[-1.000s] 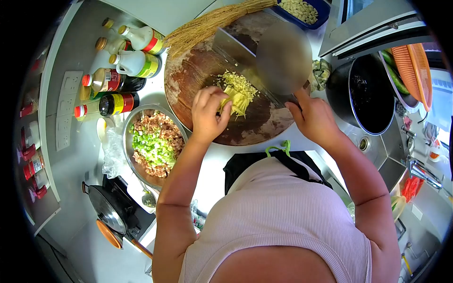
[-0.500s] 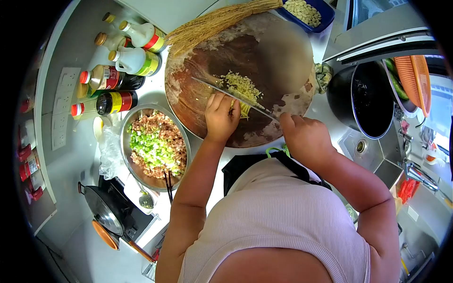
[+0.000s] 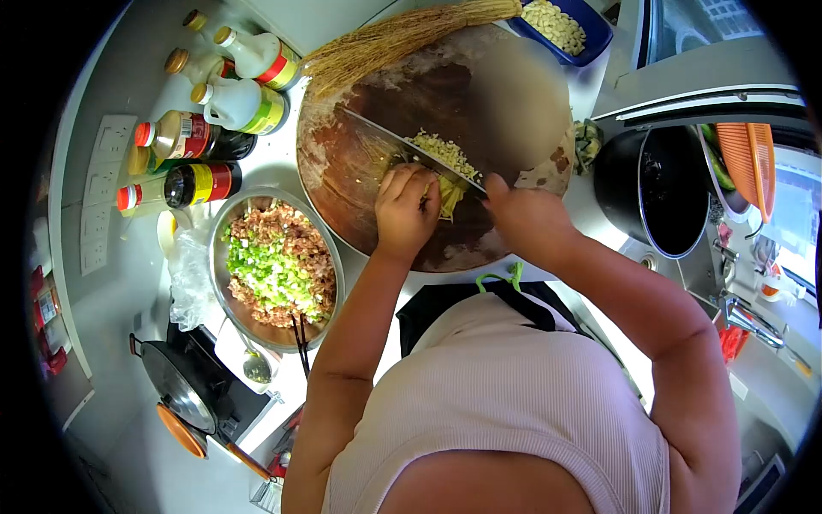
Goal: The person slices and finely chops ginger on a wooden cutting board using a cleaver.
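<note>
On a large round wooden chopping board (image 3: 342, 180) lies a pile of finely chopped pale yellow pieces (image 3: 445, 152), with longer yellow strips (image 3: 450, 199) nearer to me. My left hand (image 3: 407, 206) has its fingers curled down on the strips, beside the blade. A long knife (image 3: 402, 141) crosses the board diagonally, between the fine pieces and my left fingers. The handle is wrapped in my right hand (image 3: 527, 218), at the board's near right part, and is hidden by it.
Left of the board are a metal bowl (image 3: 339, 295) of minced meat and green onion with chopsticks, and several sauce bottles (image 3: 205, 184). A straw brush (image 3: 385, 47) and a blue container (image 3: 591, 56) stand behind. A black pot (image 3: 621, 184) is at right.
My right hand has moved slightly left and toward the board, and the knife has shifted up and left with it. My left hand stays on the strips. The camera view has shifted a little.
</note>
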Motion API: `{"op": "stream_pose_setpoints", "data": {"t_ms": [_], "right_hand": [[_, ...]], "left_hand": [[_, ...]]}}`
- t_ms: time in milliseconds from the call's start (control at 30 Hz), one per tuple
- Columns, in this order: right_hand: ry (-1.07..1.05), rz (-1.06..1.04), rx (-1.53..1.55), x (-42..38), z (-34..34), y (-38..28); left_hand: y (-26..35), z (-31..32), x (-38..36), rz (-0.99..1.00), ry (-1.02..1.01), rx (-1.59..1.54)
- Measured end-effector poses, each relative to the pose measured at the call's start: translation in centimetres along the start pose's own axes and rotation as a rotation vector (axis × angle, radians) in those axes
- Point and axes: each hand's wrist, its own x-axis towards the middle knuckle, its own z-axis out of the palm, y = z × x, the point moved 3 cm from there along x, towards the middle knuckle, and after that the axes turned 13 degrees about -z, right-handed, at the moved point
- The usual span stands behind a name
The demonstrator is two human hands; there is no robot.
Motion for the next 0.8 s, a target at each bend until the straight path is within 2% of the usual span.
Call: {"op": "stream_pose_setpoints", "data": {"t_ms": [233, 333, 500, 600, 800], "right_hand": [[0.043, -0.015, 0.069, -1.5, -2.6, -0.2], [-0.110, 0.039, -0.006, -2.7, -4.7, -1.3], [-0.127, 0.069, 0.020, -0.5, -0.7, -0.5], [-0.110, 0.084, 0.087, 2.2, -0.9, -0.5], [-0.099, 0.071, 0.073, -0.6, -4.9, -1.4]], "left_hand": [[0.2, -0.2, -0.2, 0.020, 0.033, -0.004], [0.0, 0.1, -0.4, 0.011, 0.064, -0.002], [0.0, -0.1, -0.5, -0.001, 0.046, 0.005], [0.3, -0.2, -0.5, -0.010, 0.024, -0.012], [-0.1, -0.1, -0.7, 0.012, 0.049, -0.031]]}}
